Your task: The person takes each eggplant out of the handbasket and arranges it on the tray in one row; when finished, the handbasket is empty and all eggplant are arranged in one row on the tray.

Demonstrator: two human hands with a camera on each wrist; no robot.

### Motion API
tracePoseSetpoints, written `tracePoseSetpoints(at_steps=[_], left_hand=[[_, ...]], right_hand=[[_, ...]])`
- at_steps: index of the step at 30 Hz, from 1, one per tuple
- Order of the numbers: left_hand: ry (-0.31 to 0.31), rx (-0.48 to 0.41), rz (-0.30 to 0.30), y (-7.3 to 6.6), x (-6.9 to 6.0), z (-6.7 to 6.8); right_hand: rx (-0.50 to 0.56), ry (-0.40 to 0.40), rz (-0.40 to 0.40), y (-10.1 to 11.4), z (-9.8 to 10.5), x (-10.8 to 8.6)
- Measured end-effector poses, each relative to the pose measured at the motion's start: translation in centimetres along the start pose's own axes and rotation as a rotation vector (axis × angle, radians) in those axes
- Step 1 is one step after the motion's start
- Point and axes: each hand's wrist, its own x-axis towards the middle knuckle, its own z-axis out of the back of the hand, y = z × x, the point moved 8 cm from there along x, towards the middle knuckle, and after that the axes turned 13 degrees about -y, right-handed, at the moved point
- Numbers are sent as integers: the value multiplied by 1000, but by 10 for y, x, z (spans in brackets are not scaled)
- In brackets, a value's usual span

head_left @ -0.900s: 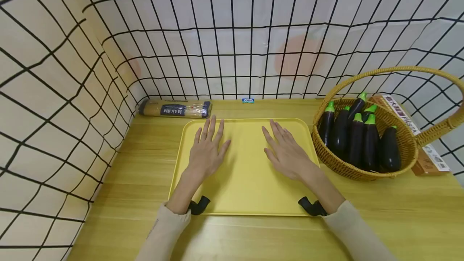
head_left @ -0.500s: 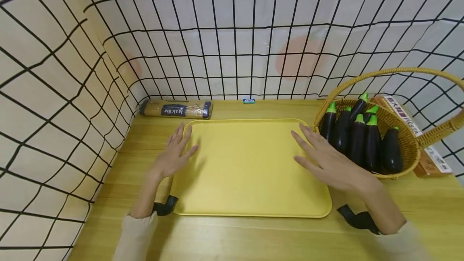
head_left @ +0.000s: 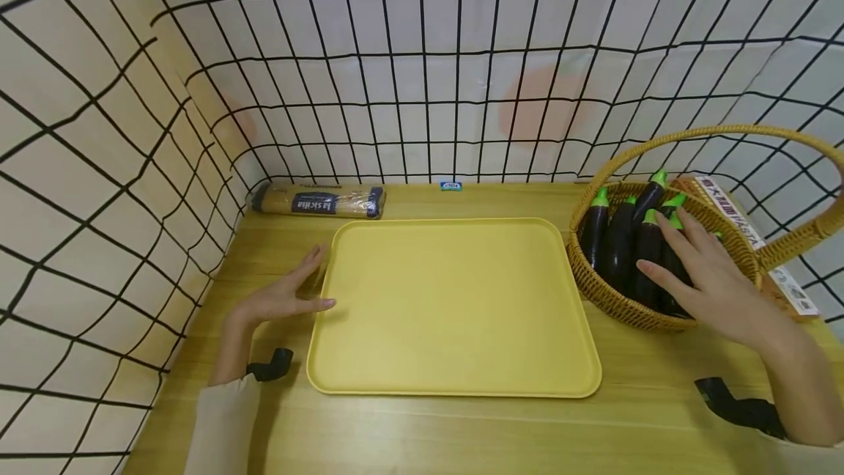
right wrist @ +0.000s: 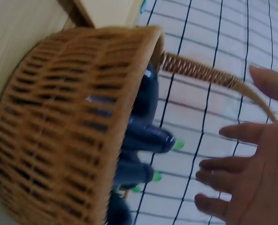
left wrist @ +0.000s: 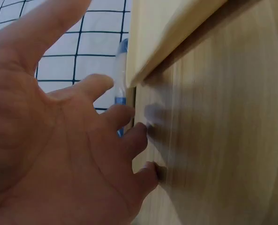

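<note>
A wicker basket (head_left: 606, 306) with a tall arched handle stands at the right and holds several dark purple eggplants (head_left: 620, 240) with bright green stem ends. Above its front right part hovers my right hand (head_left: 715, 288), fingers spread and holding nothing; in the right wrist view the hand (right wrist: 256, 173) is apart from the eggplants (right wrist: 148, 136). My left hand (head_left: 280, 299) is beside the left edge of the yellow tray (head_left: 455, 306), its thumb tip over the rim. In the left wrist view its loosely bent fingers (left wrist: 136, 140) are close to the wooden table; whether they touch it, I cannot tell.
A bag of spaghetti (head_left: 316, 200) lies at the back left. Behind the basket is an orange pasta box (head_left: 785, 295), partly hidden. A small blue label (head_left: 451, 186) is at the table's back edge. Black wire grid (head_left: 422, 72) encloses the back and sides.
Both hands were over the tray and have parted. The right one moved right to above the basket; the left one moved left to beside the tray. Tray and basket stayed put.
</note>
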Motion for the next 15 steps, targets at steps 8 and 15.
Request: tracePoseSetpoints(at_steps=[8, 15], left_hand=[[33, -1, -78, 5, -2, 3], [67, 9, -154, 3, -4, 2]], right_hand=[[-150, -101, -121, -43, 9, 6], [-191, -75, -188, -65, 5, 7]])
